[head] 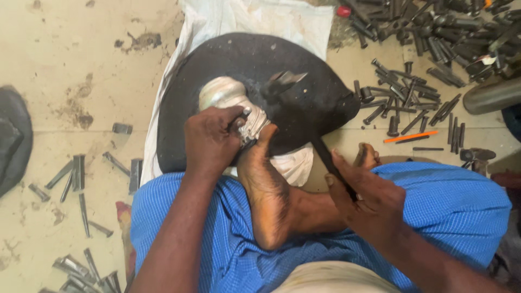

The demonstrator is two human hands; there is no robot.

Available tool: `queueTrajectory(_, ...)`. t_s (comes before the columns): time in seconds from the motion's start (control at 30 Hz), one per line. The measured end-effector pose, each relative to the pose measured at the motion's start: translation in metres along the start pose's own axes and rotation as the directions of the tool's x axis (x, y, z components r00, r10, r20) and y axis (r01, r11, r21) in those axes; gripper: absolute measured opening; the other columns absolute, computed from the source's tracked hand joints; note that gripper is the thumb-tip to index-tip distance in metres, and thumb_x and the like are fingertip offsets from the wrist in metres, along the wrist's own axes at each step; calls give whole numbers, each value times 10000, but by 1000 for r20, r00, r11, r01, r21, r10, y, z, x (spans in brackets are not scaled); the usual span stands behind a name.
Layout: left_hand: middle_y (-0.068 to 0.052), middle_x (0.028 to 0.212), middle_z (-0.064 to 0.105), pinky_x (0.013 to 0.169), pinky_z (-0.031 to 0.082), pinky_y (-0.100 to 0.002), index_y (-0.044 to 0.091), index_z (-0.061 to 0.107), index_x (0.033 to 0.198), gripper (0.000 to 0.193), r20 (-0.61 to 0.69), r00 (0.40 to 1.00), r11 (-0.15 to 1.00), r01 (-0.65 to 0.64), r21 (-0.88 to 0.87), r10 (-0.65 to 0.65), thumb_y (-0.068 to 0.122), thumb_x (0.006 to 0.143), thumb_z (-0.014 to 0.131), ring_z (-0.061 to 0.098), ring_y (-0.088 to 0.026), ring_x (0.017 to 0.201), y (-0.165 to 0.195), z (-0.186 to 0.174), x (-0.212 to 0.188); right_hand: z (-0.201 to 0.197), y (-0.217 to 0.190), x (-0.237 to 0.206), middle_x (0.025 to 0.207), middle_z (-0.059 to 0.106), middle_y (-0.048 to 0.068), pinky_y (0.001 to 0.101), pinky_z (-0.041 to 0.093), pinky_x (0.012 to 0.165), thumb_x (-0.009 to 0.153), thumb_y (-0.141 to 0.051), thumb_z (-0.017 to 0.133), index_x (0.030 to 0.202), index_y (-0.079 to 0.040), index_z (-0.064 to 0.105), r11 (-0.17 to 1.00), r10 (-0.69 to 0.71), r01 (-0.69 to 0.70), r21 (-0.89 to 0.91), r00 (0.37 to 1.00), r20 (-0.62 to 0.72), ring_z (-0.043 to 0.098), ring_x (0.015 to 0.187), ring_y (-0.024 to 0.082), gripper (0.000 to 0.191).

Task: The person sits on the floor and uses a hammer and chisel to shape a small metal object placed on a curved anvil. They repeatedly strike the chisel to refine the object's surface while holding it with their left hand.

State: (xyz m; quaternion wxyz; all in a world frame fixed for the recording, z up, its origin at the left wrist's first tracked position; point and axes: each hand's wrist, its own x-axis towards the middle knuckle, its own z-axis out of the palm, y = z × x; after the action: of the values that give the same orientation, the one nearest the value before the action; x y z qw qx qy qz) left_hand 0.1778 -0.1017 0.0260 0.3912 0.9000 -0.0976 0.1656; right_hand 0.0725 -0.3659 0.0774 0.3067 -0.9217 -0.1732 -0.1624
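Hammer point(296, 103) is in our right hand point(374, 201), fingers tight round its dark handle. Our left hand point(209, 141) pinches a small chisel point(241, 118) against the shiny metal pot point(230, 103), which lies on the black pad point(304, 59) on the floor point(65, 65), pressed by our foot point(266, 184).

The hammer head point(283, 82) is smeared by motion, so its shape stays unclear. The left hand point(210, 140) covers most of the small punch point(242, 118) and the near part of the silver vessel point(230, 103); the foot point(266, 184) hides the vessel's lower end. The pile of dark tools point(434, 27) runs off the top edge. The dark object point(13, 138) at far left is cut off.
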Motion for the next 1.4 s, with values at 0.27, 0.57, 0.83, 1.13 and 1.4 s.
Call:
queueTrajectory(0.27,-127,845,737,752,566,-411,114,802,988,204,0,996,995,-95,44,95,46,800,758,725,-302,806,0,1,3,8,3,-10,883,743,93,268,541,596,907,-65,766,1326,-55,681,995,95,-96,28,995,24,677,653,105,427)
queueTrajectory(0.57,-76,901,804,709,557,-266,42,786,1022,175,-73,915,846,334,-416,-397,9,854,749,729,-108,780,-8,-8,5,-1,1,-4,786,725,82,265,529,562,896,-63,775,1302,-57,693,978,211,-211,4,977,-9,665,591,93,415)
queueTrajectory(0.83,-50,882,814,765,586,-256,38,800,1012,201,-31,919,807,327,-491,-392,-10,824,744,759,-95,811,-12,10,-2,-17,-3,28,937,746,142,301,582,807,923,-66,756,1294,-24,677,999,-18,18,-44,1000,12,706,744,113,382)
queueTrajectory(1.13,-50,833,814,755,578,-259,77,820,954,203,8,914,818,366,-444,-405,-31,811,724,768,-105,784,-10,8,2,-43,-27,70,767,748,138,263,505,507,883,-82,798,1297,-34,720,989,105,-92,-115,988,110,700,577,111,424)
queueTrajectory(1.4,-59,839,813,755,583,-259,67,816,967,203,-15,924,825,333,-458,-381,-30,815,721,774,-107,786,-13,11,1,-64,-35,97,993,726,167,273,596,621,1005,-128,731,1318,-16,630,979,-201,202,-30,979,20,744,811,168,348)
